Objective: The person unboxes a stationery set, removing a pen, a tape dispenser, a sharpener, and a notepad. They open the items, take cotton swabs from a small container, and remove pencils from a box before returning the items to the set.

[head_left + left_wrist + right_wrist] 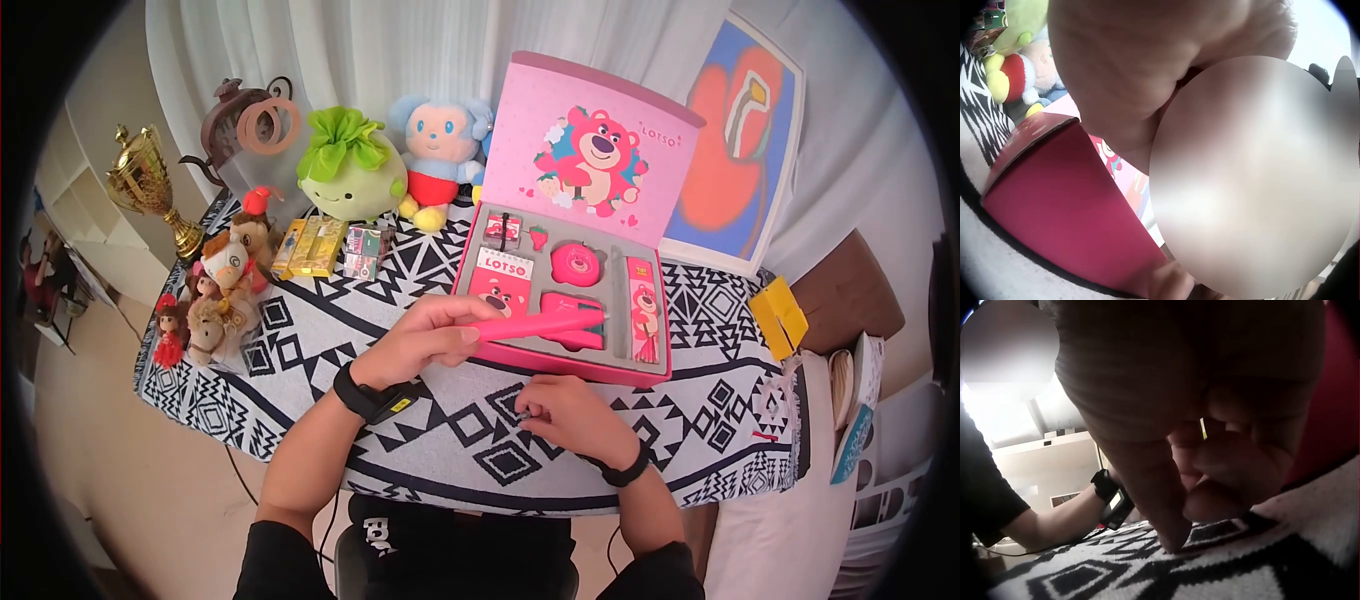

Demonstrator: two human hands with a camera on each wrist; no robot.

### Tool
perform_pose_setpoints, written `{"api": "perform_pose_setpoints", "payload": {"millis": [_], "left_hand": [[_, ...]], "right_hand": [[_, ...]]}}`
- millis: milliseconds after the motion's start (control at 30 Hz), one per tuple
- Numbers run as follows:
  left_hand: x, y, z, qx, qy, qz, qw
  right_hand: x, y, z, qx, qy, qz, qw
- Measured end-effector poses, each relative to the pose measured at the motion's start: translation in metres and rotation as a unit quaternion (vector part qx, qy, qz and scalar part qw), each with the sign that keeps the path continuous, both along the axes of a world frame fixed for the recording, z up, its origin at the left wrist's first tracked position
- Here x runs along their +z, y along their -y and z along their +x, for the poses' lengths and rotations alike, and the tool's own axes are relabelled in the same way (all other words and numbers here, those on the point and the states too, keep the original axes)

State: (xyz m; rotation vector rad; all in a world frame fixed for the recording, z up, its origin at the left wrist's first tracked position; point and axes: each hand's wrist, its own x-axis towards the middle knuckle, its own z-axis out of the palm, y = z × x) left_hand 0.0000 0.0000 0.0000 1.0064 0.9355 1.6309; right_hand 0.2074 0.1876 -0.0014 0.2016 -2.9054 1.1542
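My left hand (430, 340) grips a long, smooth pink object (550, 324) with a small pale tip, holding it sideways over the front of an open pink gift box (625, 374). Inside the box's grey insert sit a bear-print notepad (503, 280), a round pink item (575, 263), a tiny strawberry piece (538, 238) and a tall bear-print pack (643, 300). My right hand (575, 415) is low over the patterned cloth, just in front of the box, fingers curled. Its fingertips are close to the cloth in the right wrist view; whether they pinch something small I cannot tell.
The raised box lid (525, 130) leans back near a framed picture (740, 150). Plush toys (350, 185), yellow boxes (312, 247), small dolls (215, 310) and a gold trophy (150, 190) stand at the left. A yellow box (778, 316) lies at the right edge.
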Motion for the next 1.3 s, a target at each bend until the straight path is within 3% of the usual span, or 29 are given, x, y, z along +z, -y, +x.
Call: {"api": "perform_pose_setpoints", "payload": {"millis": [133, 200, 333, 400, 433, 533, 600, 700, 800, 1000, 1300], "left_hand": [[0.009, 0.002, 0.007, -0.020, 0.006, -0.029, 0.999], [0.013, 0.004, 0.008, -0.023, -0.054, -0.078, 0.995], [0.014, 0.006, 0.007, -0.031, -0.056, -0.094, 0.993], [0.013, 0.006, 0.006, -0.031, -0.066, -0.092, 0.993], [0.014, 0.006, 0.006, -0.031, -0.066, -0.091, 0.993], [0.015, 0.002, 0.009, -0.042, -0.100, -0.111, 0.988], [0.010, -0.002, 0.010, 0.023, -0.178, -0.043, 0.983], [0.017, 0.002, 0.001, 0.040, -0.153, -0.105, 0.982], [0.017, -0.002, 0.002, 0.098, -0.160, -0.080, 0.979], [0.025, 0.001, 0.003, 0.129, -0.139, -0.114, 0.975], [0.030, 0.001, 0.000, 0.124, -0.145, -0.154, 0.969]], "right_hand": [[-0.005, -0.004, 0.000, 0.001, 0.025, -0.017, 1.000], [-0.002, -0.008, 0.002, -0.012, 0.066, -0.035, 0.997], [0.032, -0.019, 0.012, -0.069, 0.119, -0.118, 0.983], [0.039, -0.024, 0.016, -0.071, 0.087, -0.332, 0.937], [0.036, -0.020, 0.017, -0.063, 0.019, -0.412, 0.909], [0.031, -0.025, 0.019, -0.065, -0.030, -0.427, 0.901], [0.028, -0.031, 0.018, -0.089, -0.036, -0.413, 0.905], [0.028, -0.036, 0.020, -0.132, -0.063, -0.405, 0.903], [0.028, -0.037, 0.021, -0.156, -0.099, -0.396, 0.899], [0.029, -0.031, 0.019, -0.169, -0.170, -0.340, 0.909], [0.032, -0.031, 0.017, -0.166, -0.200, -0.265, 0.929]]}}
